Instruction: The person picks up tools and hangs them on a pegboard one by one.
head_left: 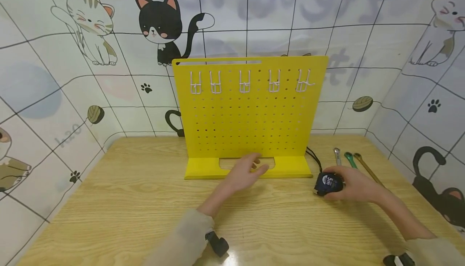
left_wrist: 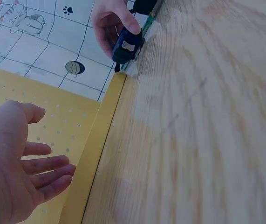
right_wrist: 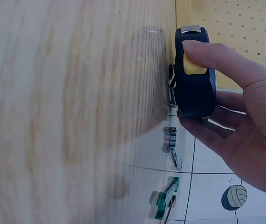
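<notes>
My right hand (head_left: 354, 184) grips a dark tape measure (head_left: 328, 184) marked 5m, close over the table to the right of the yellow pegboard (head_left: 247, 116). In the right wrist view the thumb lies on the yellow patch of the tape measure (right_wrist: 194, 74), with fingers curled round its far side. A black strap (head_left: 314, 158) trails from it toward the board. My left hand (head_left: 244, 173), fingers loosely bent and holding nothing, is in front of the board's base, near the cut-out. The left wrist view shows the same hand (left_wrist: 25, 163) beside the base edge.
Behind the right hand lie a silver wrench (head_left: 338, 156), a green wrench (head_left: 350, 159) and a gold wrench (head_left: 367, 168). Several white wire hooks (head_left: 244, 83) hang in a row along the pegboard's top. The board stands on a wooden table (head_left: 145, 201) before a cat-patterned wall.
</notes>
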### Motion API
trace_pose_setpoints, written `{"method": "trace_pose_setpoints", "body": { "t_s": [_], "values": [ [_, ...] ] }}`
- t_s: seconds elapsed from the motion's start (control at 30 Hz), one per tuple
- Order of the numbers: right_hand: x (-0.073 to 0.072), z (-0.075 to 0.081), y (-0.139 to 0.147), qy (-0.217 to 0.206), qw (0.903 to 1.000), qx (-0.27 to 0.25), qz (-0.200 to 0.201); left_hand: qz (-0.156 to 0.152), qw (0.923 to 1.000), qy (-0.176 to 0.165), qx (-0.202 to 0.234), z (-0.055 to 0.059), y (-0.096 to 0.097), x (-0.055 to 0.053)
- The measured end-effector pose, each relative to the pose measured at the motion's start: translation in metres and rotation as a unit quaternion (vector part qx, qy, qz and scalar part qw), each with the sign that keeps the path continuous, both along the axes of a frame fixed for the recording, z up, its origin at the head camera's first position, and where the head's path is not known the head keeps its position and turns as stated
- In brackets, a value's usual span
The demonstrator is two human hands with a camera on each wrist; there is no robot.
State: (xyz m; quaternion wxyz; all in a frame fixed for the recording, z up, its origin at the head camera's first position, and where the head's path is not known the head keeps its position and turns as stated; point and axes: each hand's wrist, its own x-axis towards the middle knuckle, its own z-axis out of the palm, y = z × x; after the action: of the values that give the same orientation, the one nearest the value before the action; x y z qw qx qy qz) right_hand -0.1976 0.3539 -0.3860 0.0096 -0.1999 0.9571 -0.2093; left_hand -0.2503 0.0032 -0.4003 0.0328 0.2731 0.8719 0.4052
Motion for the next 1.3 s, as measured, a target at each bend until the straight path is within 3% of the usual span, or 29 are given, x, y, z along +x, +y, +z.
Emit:
{"method": "trace_pose_setpoints", "body": {
  "t_s": [0.3, 0.8, 1.13, 1.3],
  "values": [
    [0.005, 0.001, 0.001, 0.015, 0.9997, -0.016, 0.008, -0.03, 0.9977, -0.017, 0.059, -0.002, 0.026, -0.001],
    [0.011, 0.003, 0.0, 0.03, 0.9988, -0.035, 0.018, -0.035, 0.9891, -0.066, 0.127, -0.007, 0.063, -0.002],
    [0.018, 0.001, -0.003, 0.08, 0.9958, -0.032, 0.029, -0.04, 0.9727, -0.133, 0.186, -0.007, 0.092, -0.003],
    [0.021, 0.0, -0.003, 0.088, 0.995, -0.033, 0.033, -0.041, 0.9556, -0.195, 0.217, -0.009, 0.107, 0.0]
  ]
}}
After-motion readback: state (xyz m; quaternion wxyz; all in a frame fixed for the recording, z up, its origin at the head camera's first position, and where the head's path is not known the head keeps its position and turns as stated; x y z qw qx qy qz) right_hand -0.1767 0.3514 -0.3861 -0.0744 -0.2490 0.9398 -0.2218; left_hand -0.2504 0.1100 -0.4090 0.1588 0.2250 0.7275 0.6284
